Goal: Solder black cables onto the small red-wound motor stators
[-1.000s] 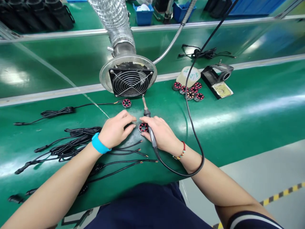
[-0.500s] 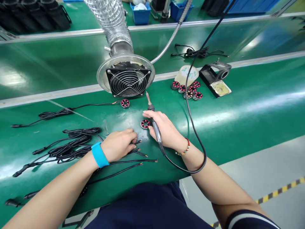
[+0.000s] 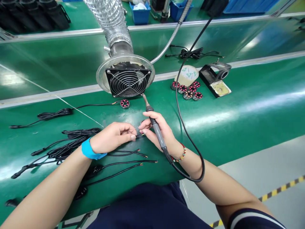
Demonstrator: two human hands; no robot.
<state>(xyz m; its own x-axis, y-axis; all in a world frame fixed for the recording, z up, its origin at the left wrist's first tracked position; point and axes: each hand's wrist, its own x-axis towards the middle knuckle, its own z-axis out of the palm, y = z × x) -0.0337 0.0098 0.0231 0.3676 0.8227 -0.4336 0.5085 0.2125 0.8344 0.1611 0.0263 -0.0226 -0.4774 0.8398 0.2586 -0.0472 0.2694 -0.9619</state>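
Note:
My left hand (image 3: 114,136), with a blue wristband, pinches the stripped end of a black cable (image 3: 139,135) just above the green bench. My right hand (image 3: 160,133) grips a soldering iron (image 3: 154,125) whose tip points up toward the fan, and its fingertips touch the same cable end. The small round coil part that lay here is mostly hidden behind my right fingers. Another round coil part (image 3: 125,103) with red windings lies in front of the fan, wired to a black cable.
A fume extraction fan (image 3: 128,81) on a flexible duct stands behind my hands. Several black cables (image 3: 71,143) lie at left and below my hands. A cluster of coil parts (image 3: 188,90), a solder iron stand (image 3: 215,79) and a white pad sit at right.
My left hand lifted a cable end from the bench and brought it up to my right fingers. The soldering iron tilted more upright, its tip now near the fan.

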